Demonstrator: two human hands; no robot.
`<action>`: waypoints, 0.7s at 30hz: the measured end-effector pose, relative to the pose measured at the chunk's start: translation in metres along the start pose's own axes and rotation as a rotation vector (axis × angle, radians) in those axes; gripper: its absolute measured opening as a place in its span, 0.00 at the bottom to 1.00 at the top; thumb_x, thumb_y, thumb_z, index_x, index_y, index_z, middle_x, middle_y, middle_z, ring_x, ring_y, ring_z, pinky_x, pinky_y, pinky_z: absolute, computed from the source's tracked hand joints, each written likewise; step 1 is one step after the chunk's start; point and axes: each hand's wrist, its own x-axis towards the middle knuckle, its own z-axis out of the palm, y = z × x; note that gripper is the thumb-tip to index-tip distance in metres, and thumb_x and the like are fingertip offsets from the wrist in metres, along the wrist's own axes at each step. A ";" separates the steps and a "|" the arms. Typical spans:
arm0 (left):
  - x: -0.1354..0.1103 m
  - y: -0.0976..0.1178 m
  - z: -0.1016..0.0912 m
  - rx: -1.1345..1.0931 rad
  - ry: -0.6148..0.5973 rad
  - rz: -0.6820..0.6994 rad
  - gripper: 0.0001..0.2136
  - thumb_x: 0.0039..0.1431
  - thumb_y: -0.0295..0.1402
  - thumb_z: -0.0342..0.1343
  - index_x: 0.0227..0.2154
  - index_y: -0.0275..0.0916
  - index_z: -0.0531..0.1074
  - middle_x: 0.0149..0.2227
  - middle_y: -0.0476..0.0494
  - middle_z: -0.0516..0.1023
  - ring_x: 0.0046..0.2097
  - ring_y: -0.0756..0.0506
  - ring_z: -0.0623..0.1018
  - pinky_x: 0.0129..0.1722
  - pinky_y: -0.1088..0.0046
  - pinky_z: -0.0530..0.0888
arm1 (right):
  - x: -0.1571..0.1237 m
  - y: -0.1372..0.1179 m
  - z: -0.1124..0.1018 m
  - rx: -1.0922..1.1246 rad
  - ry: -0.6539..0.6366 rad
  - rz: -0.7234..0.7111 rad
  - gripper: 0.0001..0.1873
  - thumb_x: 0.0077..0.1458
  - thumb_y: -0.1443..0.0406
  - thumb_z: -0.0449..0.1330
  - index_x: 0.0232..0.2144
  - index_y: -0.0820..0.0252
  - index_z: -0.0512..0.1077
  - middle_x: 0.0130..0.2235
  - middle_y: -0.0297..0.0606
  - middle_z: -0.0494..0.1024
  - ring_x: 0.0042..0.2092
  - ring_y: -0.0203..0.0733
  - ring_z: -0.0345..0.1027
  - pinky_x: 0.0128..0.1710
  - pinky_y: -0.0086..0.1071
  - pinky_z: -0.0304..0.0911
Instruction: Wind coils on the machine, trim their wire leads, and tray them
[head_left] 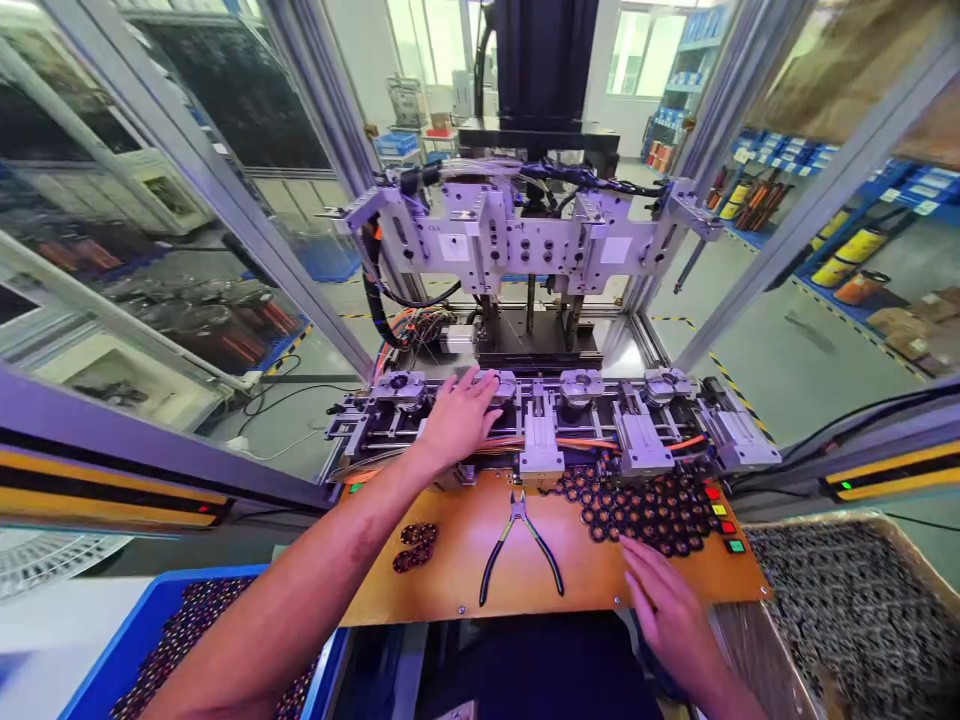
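My left hand (459, 415) reaches forward onto the machine's fixture row (555, 420). Its fingers lie spread over the second round holder (501, 383); whether anything is under them is hidden. My right hand (664, 600) rests open and flat on the orange board (450, 580), its fingertips at the near edge of a pile of dark ring-shaped coils (645, 505). Black-handled pliers (519, 545) lie on the board between my hands. A small cluster of coils (415, 545) sits on the board's left part.
A blue bin (127, 640) of coils stands at the lower left, and a large box (847, 600) of coils at the right. Coloured buttons (724, 520) line the board's right edge. The machine head (525, 235) hangs above the fixtures inside glass guards.
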 end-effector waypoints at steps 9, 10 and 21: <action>-0.036 0.019 -0.016 -0.114 0.145 -0.025 0.28 0.64 0.41 0.53 0.63 0.33 0.59 0.68 0.31 0.59 0.70 0.33 0.54 0.64 0.46 0.59 | 0.022 0.008 0.043 0.034 -0.044 0.127 0.15 0.62 0.72 0.51 0.30 0.60 0.77 0.32 0.43 0.74 0.35 0.46 0.68 0.36 0.38 0.69; -0.052 0.027 -0.018 -0.159 0.192 -0.028 0.28 0.65 0.41 0.52 0.63 0.34 0.59 0.68 0.31 0.60 0.70 0.35 0.55 0.65 0.48 0.60 | 0.025 0.007 0.042 0.061 -0.043 0.134 0.16 0.62 0.73 0.51 0.28 0.60 0.77 0.30 0.43 0.73 0.34 0.45 0.66 0.35 0.37 0.68; -0.148 0.106 -0.013 -1.154 0.095 -0.116 0.13 0.59 0.33 0.61 0.46 0.39 0.78 0.36 0.42 0.85 0.36 0.44 0.82 0.39 0.69 0.79 | 0.079 -0.083 -0.002 0.832 -0.092 0.072 0.07 0.64 0.64 0.58 0.40 0.50 0.77 0.50 0.40 0.70 0.49 0.41 0.70 0.49 0.35 0.70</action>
